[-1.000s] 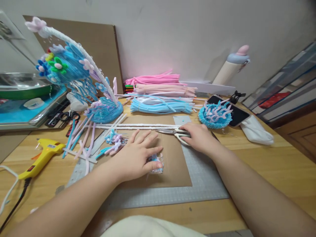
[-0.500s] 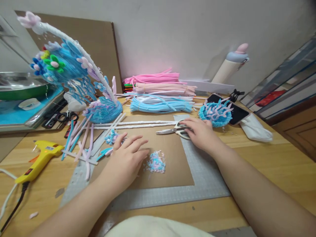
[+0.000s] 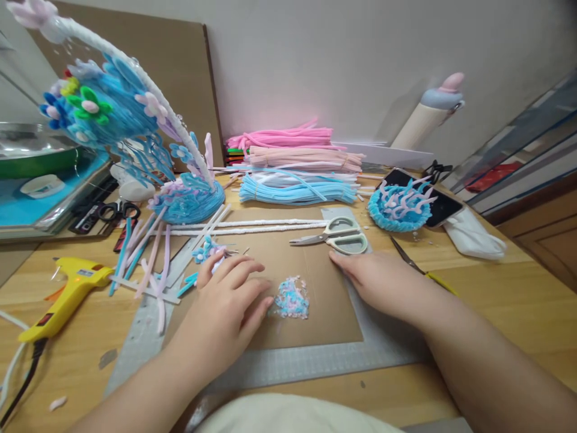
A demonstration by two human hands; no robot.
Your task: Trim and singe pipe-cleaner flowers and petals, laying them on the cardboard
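My left hand [image 3: 225, 307] lies flat on the brown cardboard sheet [image 3: 315, 328], fingers spread, its fingertips just left of a small heap of blue and pink fuzz clippings [image 3: 293, 297]. My right hand [image 3: 378, 279] rests palm down at the cardboard's right edge, fingers together and stretched out, holding nothing. White-handled scissors [image 3: 336, 236] lie just beyond its fingertips, apart from it. Two long white wrapped sticks [image 3: 252, 227] lie across the cardboard's far edge.
A grey cutting mat [image 3: 315, 361] lies under the cardboard. A blue pipe-cleaner flower sculpture [image 3: 135, 126] stands at the left, a yellow glue gun [image 3: 67, 288] nearer. Stacked pipe cleaners [image 3: 297, 168] sit at the back, a blue fuzzy disc [image 3: 396, 210] on a phone at the right.
My right hand has let go of the scissors and drawn back toward me. My left hand lifted off the clippings, shifted left and now lies beside the uncovered heap.
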